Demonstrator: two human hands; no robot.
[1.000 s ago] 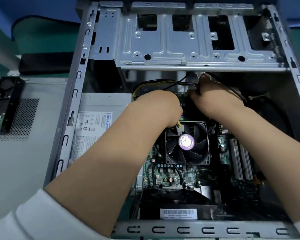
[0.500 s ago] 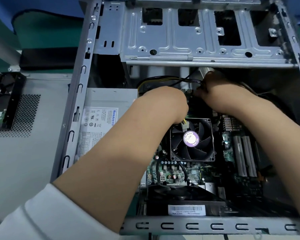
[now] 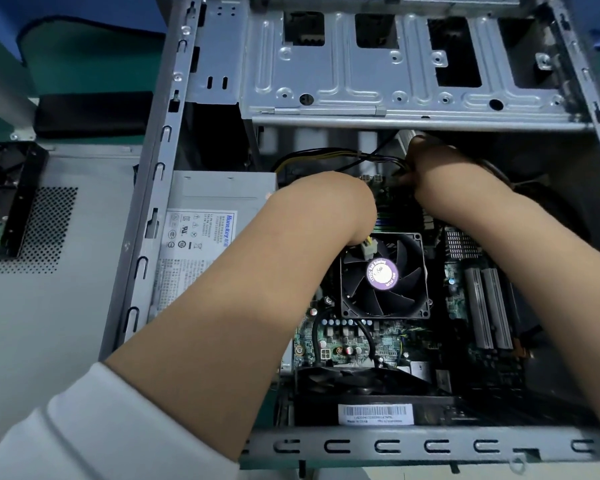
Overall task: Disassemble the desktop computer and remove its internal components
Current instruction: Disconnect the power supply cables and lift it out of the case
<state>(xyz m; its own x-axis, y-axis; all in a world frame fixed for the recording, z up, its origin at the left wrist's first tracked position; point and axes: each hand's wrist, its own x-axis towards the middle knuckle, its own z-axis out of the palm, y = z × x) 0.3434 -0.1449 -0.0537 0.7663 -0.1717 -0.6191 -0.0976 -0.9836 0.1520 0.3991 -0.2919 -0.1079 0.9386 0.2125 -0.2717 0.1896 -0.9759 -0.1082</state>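
- Two bare hands inside one open grey sheet-metal computer case (image 3: 160, 188): left hand (image 3: 329, 206) curled on a pale plastic connector (image 3: 368, 247); right hand (image 3: 437, 171) gripping one bundle of black and yellow cables (image 3: 343, 155).
- One square black ribbed fan (image 3: 383, 275) (purple round label) sits just below both hands.
- One grey boxy power supply (image 3: 219, 199) lies left of the left hand.
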